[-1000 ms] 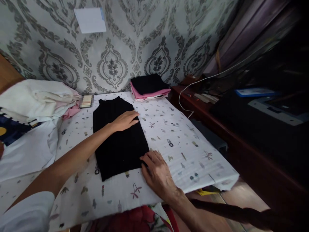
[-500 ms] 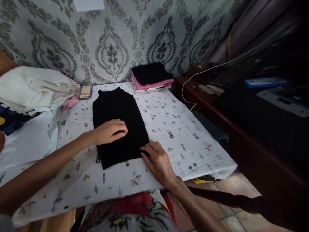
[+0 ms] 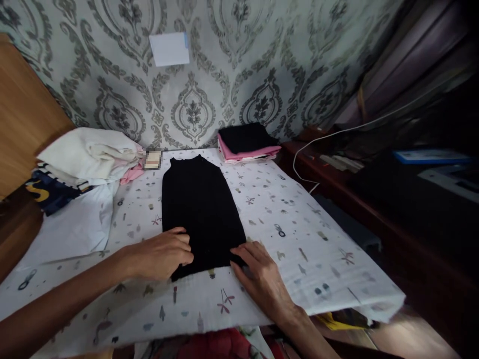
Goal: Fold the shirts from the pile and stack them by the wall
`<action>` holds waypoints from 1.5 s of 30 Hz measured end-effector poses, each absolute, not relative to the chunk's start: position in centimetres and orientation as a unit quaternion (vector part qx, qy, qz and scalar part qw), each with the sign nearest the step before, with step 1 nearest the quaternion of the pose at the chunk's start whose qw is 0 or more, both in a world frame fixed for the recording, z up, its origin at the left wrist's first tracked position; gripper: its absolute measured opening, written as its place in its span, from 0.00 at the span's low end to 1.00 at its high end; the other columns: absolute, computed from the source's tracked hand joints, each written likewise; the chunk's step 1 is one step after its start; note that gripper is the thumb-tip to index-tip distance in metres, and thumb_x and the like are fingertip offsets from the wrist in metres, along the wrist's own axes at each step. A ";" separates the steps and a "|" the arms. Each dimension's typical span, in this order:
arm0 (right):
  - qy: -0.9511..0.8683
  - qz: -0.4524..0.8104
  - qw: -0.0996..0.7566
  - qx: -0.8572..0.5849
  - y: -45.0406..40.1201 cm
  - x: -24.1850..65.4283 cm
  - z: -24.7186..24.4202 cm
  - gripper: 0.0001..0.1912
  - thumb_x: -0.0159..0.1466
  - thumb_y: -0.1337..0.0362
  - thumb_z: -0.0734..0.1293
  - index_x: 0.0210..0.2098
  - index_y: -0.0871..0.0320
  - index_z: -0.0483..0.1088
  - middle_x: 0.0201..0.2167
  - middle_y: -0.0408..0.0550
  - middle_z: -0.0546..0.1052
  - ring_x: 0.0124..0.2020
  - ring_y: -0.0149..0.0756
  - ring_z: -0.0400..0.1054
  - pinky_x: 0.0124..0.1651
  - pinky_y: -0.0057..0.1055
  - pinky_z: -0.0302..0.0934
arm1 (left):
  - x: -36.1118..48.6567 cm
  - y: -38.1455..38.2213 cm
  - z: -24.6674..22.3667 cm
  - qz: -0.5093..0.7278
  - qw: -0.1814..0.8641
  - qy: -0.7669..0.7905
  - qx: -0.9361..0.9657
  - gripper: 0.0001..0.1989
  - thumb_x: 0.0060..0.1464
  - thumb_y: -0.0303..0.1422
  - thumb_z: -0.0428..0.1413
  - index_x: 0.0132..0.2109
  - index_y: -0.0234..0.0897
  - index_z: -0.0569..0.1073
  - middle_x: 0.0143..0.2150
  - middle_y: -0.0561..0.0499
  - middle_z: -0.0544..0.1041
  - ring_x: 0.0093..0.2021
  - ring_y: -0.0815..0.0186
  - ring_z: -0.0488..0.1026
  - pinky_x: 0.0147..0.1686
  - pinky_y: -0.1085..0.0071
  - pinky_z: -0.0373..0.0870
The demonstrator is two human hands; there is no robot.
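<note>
A black sleeveless garment lies flat on the white patterned cloth, its narrower neck end toward the wall. My left hand rests at its near left corner, fingers curled and pressed together on the fabric; the fingertips are partly hidden. At the near right corner, my right hand pinches the edge of the garment between thumb and fingers.
A folded stack of black, pink and white clothes sits by the wall. Crumpled white, pink and navy clothes lie at the left. A white cable hangs over the dark wooden furniture on the right.
My left hand has moved from the middle of the garment down to its near left corner. My right hand stays at the near right corner. The view has tilted up, showing more wall.
</note>
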State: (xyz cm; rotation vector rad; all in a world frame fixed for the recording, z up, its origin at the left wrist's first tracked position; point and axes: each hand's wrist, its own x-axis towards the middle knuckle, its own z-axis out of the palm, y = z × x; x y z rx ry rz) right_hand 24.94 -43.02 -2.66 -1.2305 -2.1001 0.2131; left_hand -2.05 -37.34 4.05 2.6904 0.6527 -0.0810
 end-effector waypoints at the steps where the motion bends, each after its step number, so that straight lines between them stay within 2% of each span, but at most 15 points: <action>1: -0.809 0.083 0.344 -0.470 -43.0 24.9 -2.6 0.08 0.66 0.70 0.64 0.44 0.57 0.72 0.38 0.49 0.76 0.41 0.41 0.70 0.44 0.41 0.70 | -2.2 -37.5 4.0 -0.035 0.188 0.235 0.953 0.12 0.50 0.17 0.49 0.30 0.41 0.69 0.28 0.55 0.74 0.35 0.64 0.70 0.57 0.61 0.60; 4: -0.811 0.081 0.353 -0.459 -43.0 25.1 -2.1 0.06 0.67 0.69 0.65 0.43 0.56 0.72 0.37 0.49 0.77 0.40 0.41 0.71 0.44 0.43 0.70 | -2.3 -38.0 3.9 -0.039 0.173 0.248 0.952 0.10 0.50 0.20 0.51 0.29 0.41 0.68 0.28 0.53 0.75 0.35 0.62 0.71 0.53 0.59 0.63; 7: -0.817 0.080 0.352 -0.449 -42.5 25.4 -1.3 0.06 0.68 0.68 0.64 0.41 0.55 0.73 0.34 0.48 0.77 0.37 0.40 0.73 0.40 0.41 0.71 | -2.2 -38.4 4.0 -0.013 0.163 0.254 0.953 0.09 0.52 0.23 0.52 0.32 0.42 0.71 0.30 0.53 0.77 0.36 0.61 0.73 0.60 0.55 0.61; 9: -0.821 0.069 0.351 -0.446 -41.7 25.4 -0.8 0.07 0.69 0.68 0.63 0.41 0.55 0.74 0.36 0.49 0.79 0.38 0.40 0.74 0.40 0.40 0.72 | -2.0 -38.4 4.1 0.026 0.172 0.269 0.947 0.11 0.56 0.25 0.51 0.41 0.44 0.74 0.38 0.52 0.80 0.42 0.62 0.75 0.66 0.55 0.56; 11: -0.828 0.033 0.345 -0.442 -40.7 25.2 -0.7 0.10 0.69 0.67 0.63 0.47 0.55 0.74 0.46 0.53 0.79 0.47 0.43 0.74 0.47 0.43 0.73 | -1.9 -38.3 3.7 0.075 0.165 0.294 0.938 0.15 0.63 0.29 0.48 0.52 0.46 0.72 0.51 0.50 0.79 0.55 0.61 0.73 0.71 0.54 0.49; 14: -0.856 -0.028 0.300 -0.420 -39.2 24.5 -1.7 0.23 0.69 0.63 0.64 0.62 0.59 0.65 0.64 0.60 0.68 0.64 0.50 0.63 0.60 0.52 0.66 | -2.0 -37.9 1.8 0.094 0.142 0.319 0.932 0.24 0.67 0.42 0.48 0.67 0.45 0.62 0.69 0.44 0.66 0.70 0.55 0.58 0.71 0.49 0.47; 18: -0.900 -0.023 0.222 -0.374 -38.9 24.1 -3.8 0.34 0.69 0.55 0.63 0.69 0.65 0.56 0.67 0.64 0.63 0.70 0.51 0.54 0.64 0.56 0.60 | -2.8 -38.1 -1.2 0.036 0.151 0.317 0.936 0.40 0.62 0.55 0.49 0.73 0.44 0.49 0.75 0.40 0.52 0.74 0.50 0.48 0.71 0.45 0.43; 21: -0.900 0.020 0.217 -0.376 -38.4 24.7 -3.7 0.32 0.70 0.54 0.62 0.69 0.63 0.57 0.68 0.62 0.62 0.70 0.49 0.53 0.66 0.55 0.58 | -3.7 -37.3 -1.3 0.045 0.183 0.315 0.930 0.39 0.63 0.54 0.49 0.73 0.46 0.48 0.75 0.42 0.52 0.74 0.52 0.50 0.71 0.48 0.47; 24: -0.878 0.084 0.262 -0.392 -35.0 24.8 -1.8 0.26 0.70 0.58 0.62 0.65 0.58 0.63 0.67 0.58 0.65 0.68 0.46 0.57 0.66 0.51 0.59 | -4.8 -32.9 0.7 0.142 0.220 0.377 0.888 0.26 0.68 0.46 0.46 0.69 0.47 0.59 0.70 0.45 0.63 0.68 0.57 0.62 0.66 0.57 0.61; 26: -0.854 0.145 0.299 -0.401 -30.4 24.1 -0.1 0.22 0.69 0.61 0.64 0.61 0.57 0.67 0.64 0.58 0.68 0.64 0.44 0.64 0.64 0.47 0.62 | -5.6 -27.8 2.2 0.218 0.211 0.447 0.842 0.20 0.67 0.41 0.46 0.62 0.43 0.67 0.63 0.45 0.72 0.62 0.59 0.69 0.62 0.59 0.64; 28: -0.810 0.223 0.311 -0.443 -24.5 22.6 1.3 0.17 0.67 0.66 0.66 0.55 0.59 0.72 0.61 0.58 0.70 0.53 0.39 0.74 0.58 0.41 0.68 | -6.5 -21.8 3.2 0.241 0.183 0.549 0.779 0.17 0.64 0.38 0.49 0.56 0.39 0.71 0.57 0.44 0.76 0.57 0.59 0.73 0.58 0.62 0.68; 30: -0.720 0.334 0.283 -0.539 -18.2 20.7 2.3 0.17 0.64 0.70 0.69 0.52 0.61 0.73 0.53 0.57 0.76 0.41 0.34 0.77 0.51 0.35 0.71 | -7.2 -16.1 3.4 0.229 0.166 0.646 0.709 0.15 0.61 0.35 0.49 0.51 0.36 0.72 0.52 0.44 0.79 0.51 0.58 0.75 0.51 0.64 0.71; 33: -0.672 0.376 0.260 -0.583 -10.1 17.8 2.6 0.22 0.67 0.72 0.66 0.59 0.70 0.66 0.39 0.57 0.79 0.30 0.32 0.76 0.36 0.29 0.72 | -7.8 -9.9 2.3 0.223 0.136 0.703 0.661 0.14 0.58 0.32 0.49 0.49 0.34 0.72 0.46 0.42 0.80 0.49 0.57 0.75 0.47 0.65 0.70; 38: -0.646 0.380 0.241 -0.617 -3.0 14.6 0.7 0.29 0.65 0.73 0.67 0.64 0.69 0.60 0.37 0.55 0.79 0.27 0.32 0.75 0.30 0.25 0.68 | -7.4 -4.8 -0.5 0.201 0.115 0.745 0.625 0.13 0.55 0.35 0.54 0.46 0.33 0.74 0.46 0.40 0.80 0.50 0.55 0.74 0.44 0.68 0.68; 45: -0.647 0.344 0.242 -0.637 -1.3 13.9 -0.1 0.15 0.60 0.75 0.68 0.47 0.68 0.73 0.27 0.49 0.78 0.28 0.30 0.71 0.31 0.22 0.61 | -5.8 -3.5 -0.5 0.212 0.102 0.742 0.628 0.08 0.50 0.28 0.57 0.40 0.35 0.76 0.42 0.41 0.81 0.45 0.53 0.76 0.40 0.65 0.68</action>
